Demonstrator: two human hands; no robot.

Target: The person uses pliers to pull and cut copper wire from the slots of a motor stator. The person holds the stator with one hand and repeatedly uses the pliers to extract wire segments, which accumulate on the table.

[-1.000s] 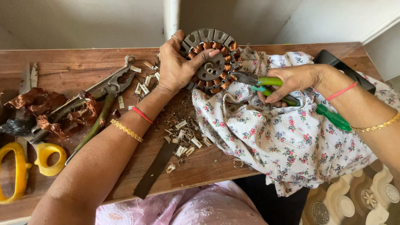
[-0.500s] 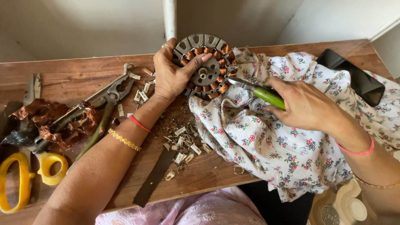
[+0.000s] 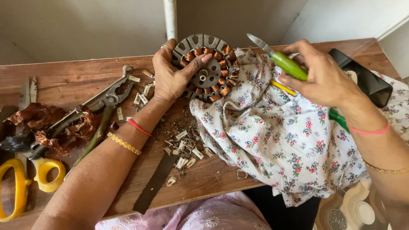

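Note:
My left hand grips a round motor stator with copper windings, holding it on edge against the wooden table and a floral cloth. My right hand is raised above the cloth, closed around green-handled pliers whose metal tip points up and to the left, just clear of the stator's right side.
Large pliers and a heap of stripped copper wire lie at the left. Yellow-handled scissors sit at the near left edge. White insulation scraps and a dark flat strip lie mid-table. A black object rests at the right.
My right hand has lifted the green pliers up off the stator and turned the tip upward. My left hand has kept hold of the stator.

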